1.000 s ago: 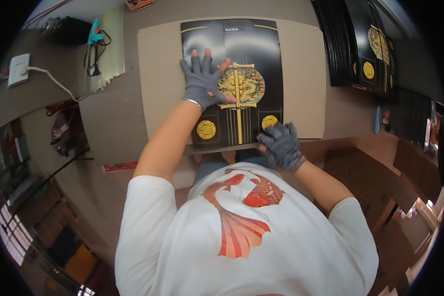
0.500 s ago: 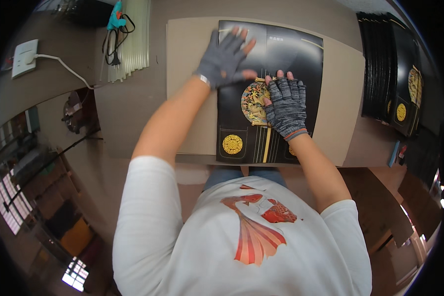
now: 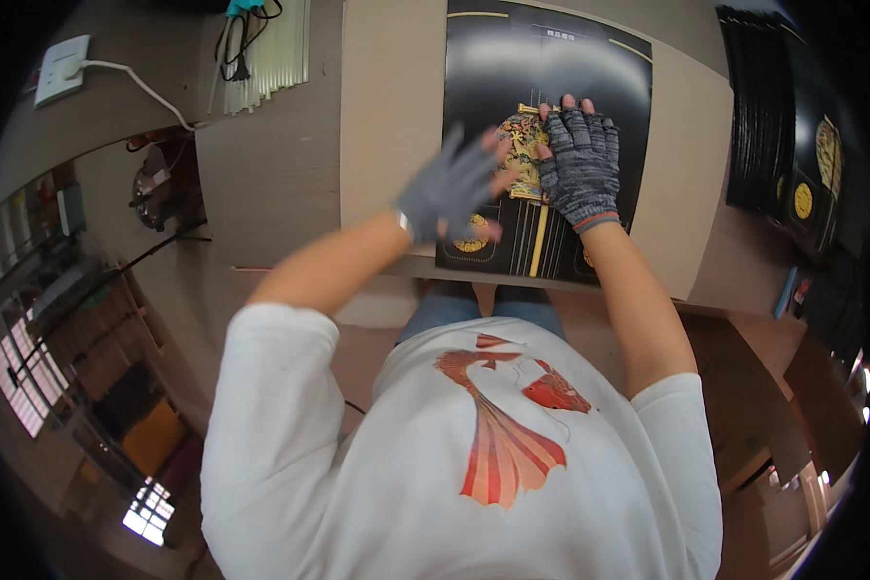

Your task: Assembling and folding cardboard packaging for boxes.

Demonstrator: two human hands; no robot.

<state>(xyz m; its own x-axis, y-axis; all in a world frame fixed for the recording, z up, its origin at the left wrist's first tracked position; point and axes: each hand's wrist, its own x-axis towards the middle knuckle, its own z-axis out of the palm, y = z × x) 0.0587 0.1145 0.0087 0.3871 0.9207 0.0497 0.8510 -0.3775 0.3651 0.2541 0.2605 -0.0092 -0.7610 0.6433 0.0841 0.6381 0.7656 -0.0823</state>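
A large black printed sheet or panel (image 3: 493, 72) with gold and coloured decoration lies on beige cardboard (image 3: 382, 126). My right hand (image 3: 580, 164), in a dark mottled fingerless glove with an orange cuff edge, rests flat on its middle with the fingers stretched out. It covers part of the round coloured emblem (image 3: 525, 155). My left hand (image 3: 454, 188), in a plain grey fingerless glove, is over the panel's lower left part, fingers spread and somewhat blurred. Whether it touches the surface I cannot tell.
A stack of similar black panels (image 3: 759, 116) stands at the right. At the upper left lie translucent glue sticks (image 3: 280, 58) and a teal glue gun (image 3: 245, 8) with a black cord. A white socket box (image 3: 63, 70) with a white cable sits further left.
My left hand has moved from the panel's upper left down toward its lower left. My right hand stays flat on the middle. The whole view has shifted, so the table appears higher.
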